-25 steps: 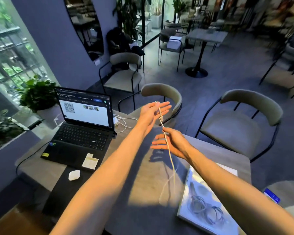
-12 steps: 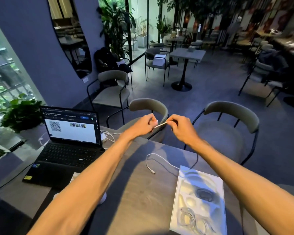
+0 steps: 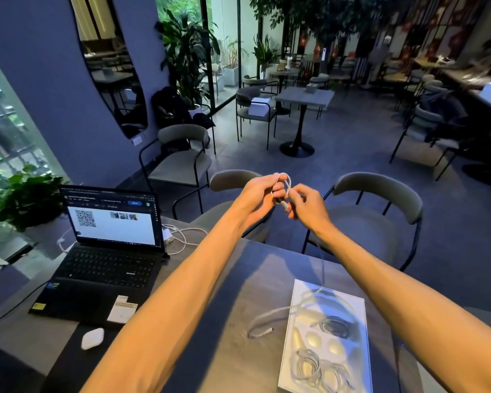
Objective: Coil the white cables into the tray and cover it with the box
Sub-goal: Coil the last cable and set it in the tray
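Note:
I hold a white cable point(image 3: 285, 185) up in the air beyond the table's far edge. My left hand point(image 3: 260, 194) grips a small loop of it, and my right hand point(image 3: 305, 204) pinches the cable just beside the left. The rest of the cable hangs down thin toward the white tray point(image 3: 357, 330), crosses its top end and trails onto the table, ending at a plug point(image 3: 268, 331). The tray lies flat at the right of the table, with coiled white cables point(image 3: 312, 364) in its near end. No box is in view.
An open laptop point(image 3: 108, 251) stands at the left of the grey table point(image 3: 210, 350), with a white charger and cable point(image 3: 179, 236) behind it and a white mouse point(image 3: 92, 338) in front. Two grey chairs point(image 3: 380, 199) face the table's far edge.
Both hands came together, and the cable between them now forms a small loop at the left hand. The slack on the table has slid toward the tray. My head tilted up.

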